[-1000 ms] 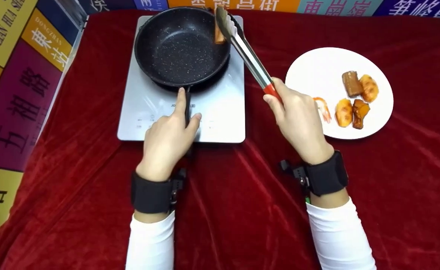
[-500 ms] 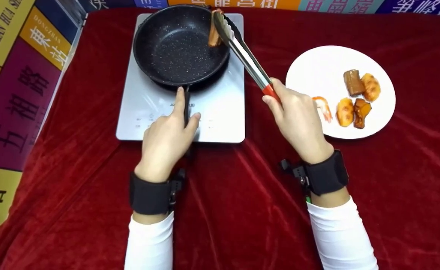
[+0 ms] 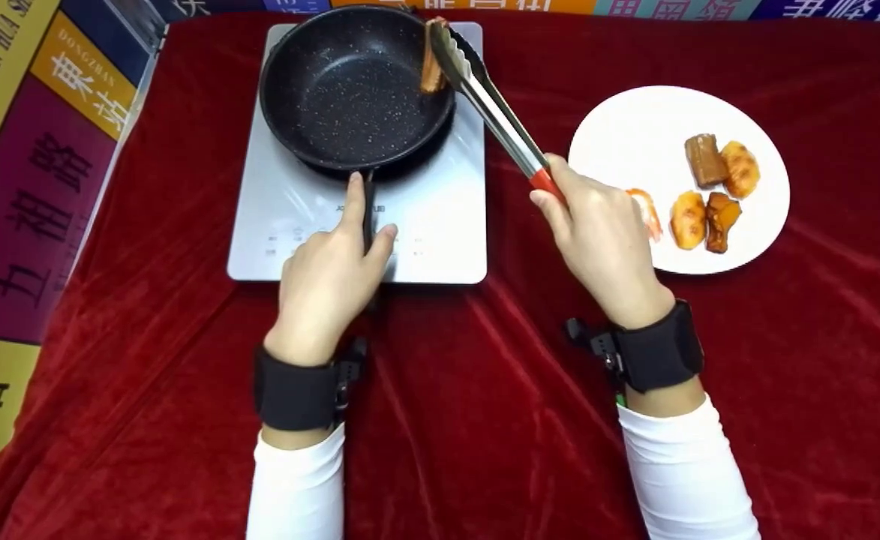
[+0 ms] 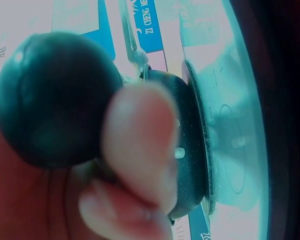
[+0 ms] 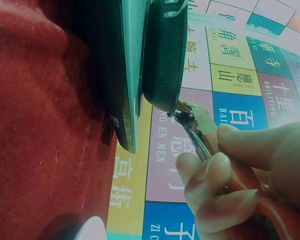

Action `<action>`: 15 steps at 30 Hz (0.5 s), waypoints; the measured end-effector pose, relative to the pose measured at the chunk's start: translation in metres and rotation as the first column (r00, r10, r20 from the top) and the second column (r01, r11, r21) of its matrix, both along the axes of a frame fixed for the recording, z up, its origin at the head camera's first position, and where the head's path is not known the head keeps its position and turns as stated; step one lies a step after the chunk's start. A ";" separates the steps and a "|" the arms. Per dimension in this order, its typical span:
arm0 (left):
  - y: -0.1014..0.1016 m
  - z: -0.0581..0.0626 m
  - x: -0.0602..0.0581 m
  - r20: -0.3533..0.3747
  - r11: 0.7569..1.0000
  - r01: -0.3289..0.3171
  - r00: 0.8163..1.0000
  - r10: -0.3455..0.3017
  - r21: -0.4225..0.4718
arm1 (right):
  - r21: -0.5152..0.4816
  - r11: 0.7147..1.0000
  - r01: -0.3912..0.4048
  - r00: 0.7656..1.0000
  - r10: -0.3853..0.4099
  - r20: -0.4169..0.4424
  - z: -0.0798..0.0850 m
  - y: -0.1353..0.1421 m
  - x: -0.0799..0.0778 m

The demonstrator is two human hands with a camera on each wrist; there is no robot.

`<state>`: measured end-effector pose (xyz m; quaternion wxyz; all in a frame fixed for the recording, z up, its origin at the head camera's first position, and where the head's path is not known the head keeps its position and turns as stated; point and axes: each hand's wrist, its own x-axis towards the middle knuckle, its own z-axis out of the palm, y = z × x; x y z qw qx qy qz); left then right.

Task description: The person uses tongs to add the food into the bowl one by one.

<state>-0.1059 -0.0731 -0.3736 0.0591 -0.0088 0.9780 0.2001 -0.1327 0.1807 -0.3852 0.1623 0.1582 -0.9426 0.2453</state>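
Observation:
My left hand (image 3: 327,277) grips the black handle (image 3: 368,214) of a speckled black frying pan (image 3: 357,97), index finger stretched along it. In the left wrist view the handle's rounded end (image 4: 57,100) fills the near left, with fingertips beside it. My right hand (image 3: 608,240) holds steel tongs (image 3: 506,135) with red grips. The tongs' scalloped tips pinch a long, reddish-brown piece of food (image 3: 432,64) upright at the pan's right rim. In the right wrist view the tongs' tips overlap the pan's rim (image 5: 179,75) and hide most of that piece.
Under the pan lies a silver induction cooker (image 3: 440,247) on a red velvet cloth (image 3: 470,420). To the right, a white plate (image 3: 627,127) bears a shrimp (image 3: 646,214), two browned yellow pieces (image 3: 687,220) and two brown pieces (image 3: 706,160). Panels with writing (image 3: 49,195) border the left and back.
The tongs brought the brown piece slightly left, further inside the pan's rim, then stayed near there. The head view has shifted a little. Both hands keep their grips.

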 end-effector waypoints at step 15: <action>0.001 0.000 0.000 0.005 1.000 -0.001 1.000 0.001 0.003 | 0.006 0.999 0.034 0.999 -0.034 0.014 0.001 0.004 0.004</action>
